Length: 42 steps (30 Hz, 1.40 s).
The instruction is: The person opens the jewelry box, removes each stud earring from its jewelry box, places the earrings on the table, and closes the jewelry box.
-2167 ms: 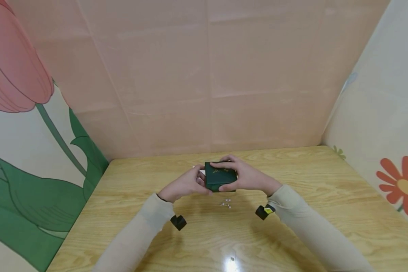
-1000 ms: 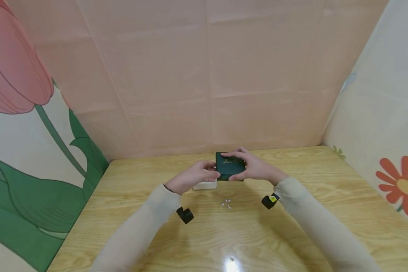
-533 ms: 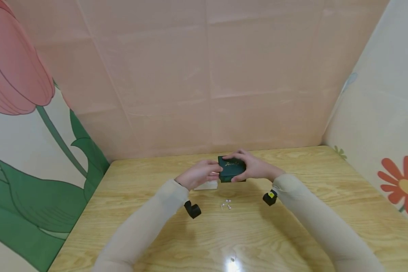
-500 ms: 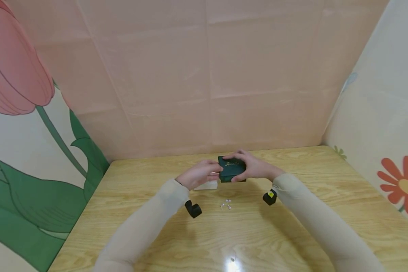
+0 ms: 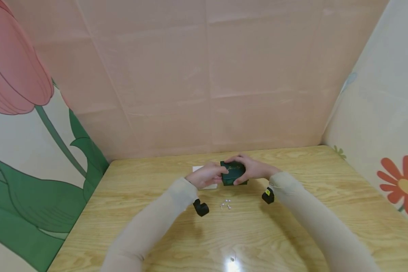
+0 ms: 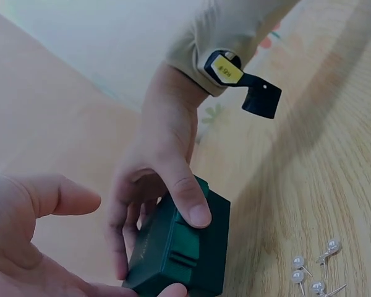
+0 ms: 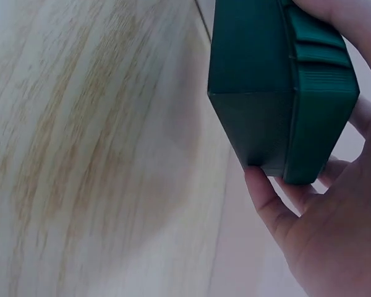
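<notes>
My right hand [image 5: 255, 168] grips a dark green jewelry box [image 5: 233, 173] with gold lettering on its lid. In the right wrist view, the thumb lies over the pleated green ribbon [image 7: 324, 59], with fingers [image 7: 269, 198] at the opposite side. The box is closed; whether it touches the table is unclear. My left hand [image 5: 206, 176] is at the box's left end, spread, with one fingertip [image 6: 173, 289] against the lower corner and another digit [image 6: 74, 197] held apart. Several pearl stud earrings [image 6: 318, 288] lie on the table, in front of the box.
A flat white piece [image 5: 210, 186] lies partly hidden beneath my left hand. The wood-grain table [image 5: 176, 241] runs back to a pinkish backdrop [image 5: 204, 94]. Black camera mounts [image 5: 201, 208] stick out from both wrists.
The box has moved right, off the white piece, rising and then coming lower. My left hand followed it rightward, uncovering part of the white piece. The earrings have stayed in place.
</notes>
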{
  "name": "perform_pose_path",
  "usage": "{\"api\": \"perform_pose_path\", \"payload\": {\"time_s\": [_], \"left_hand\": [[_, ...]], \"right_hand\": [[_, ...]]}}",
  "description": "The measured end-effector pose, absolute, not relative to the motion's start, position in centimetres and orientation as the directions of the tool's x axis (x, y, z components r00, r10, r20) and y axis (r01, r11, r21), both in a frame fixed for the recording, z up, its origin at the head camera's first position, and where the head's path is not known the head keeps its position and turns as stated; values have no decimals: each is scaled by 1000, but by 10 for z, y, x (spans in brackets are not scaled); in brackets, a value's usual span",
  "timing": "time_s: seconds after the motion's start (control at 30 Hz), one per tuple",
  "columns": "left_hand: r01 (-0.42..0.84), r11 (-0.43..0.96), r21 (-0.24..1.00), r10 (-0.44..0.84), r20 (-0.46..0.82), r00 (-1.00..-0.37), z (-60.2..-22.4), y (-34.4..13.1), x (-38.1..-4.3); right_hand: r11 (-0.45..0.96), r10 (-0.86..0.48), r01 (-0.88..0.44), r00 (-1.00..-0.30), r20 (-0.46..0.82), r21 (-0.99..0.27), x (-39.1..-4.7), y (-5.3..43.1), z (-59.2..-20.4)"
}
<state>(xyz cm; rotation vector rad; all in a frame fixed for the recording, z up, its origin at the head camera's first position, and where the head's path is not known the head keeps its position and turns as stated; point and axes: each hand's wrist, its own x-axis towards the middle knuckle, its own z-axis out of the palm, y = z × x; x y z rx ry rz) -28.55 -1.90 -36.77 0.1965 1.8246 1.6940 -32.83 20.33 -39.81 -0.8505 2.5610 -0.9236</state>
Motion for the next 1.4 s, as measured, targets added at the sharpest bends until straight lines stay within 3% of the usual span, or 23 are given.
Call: {"api": "perform_pose_path", "payload": {"time_s": [0.6,0.93,1.4], "left_hand": [[-223,267,937,607,-344,-716,-378,-2,-290],[-199,358,912,549,-378,-746,-379,-2,-288],[-207,376,903,540,-395,-743,-374,-1,-286]], "right_hand": [[650,-593,-411,-800,-89,-639,-343,207,-418],[627,-621,-456,-782,-52,-632,-345,207,-425],[644,-610,-431,-788,-85,-632,-344,203,-420]]}}
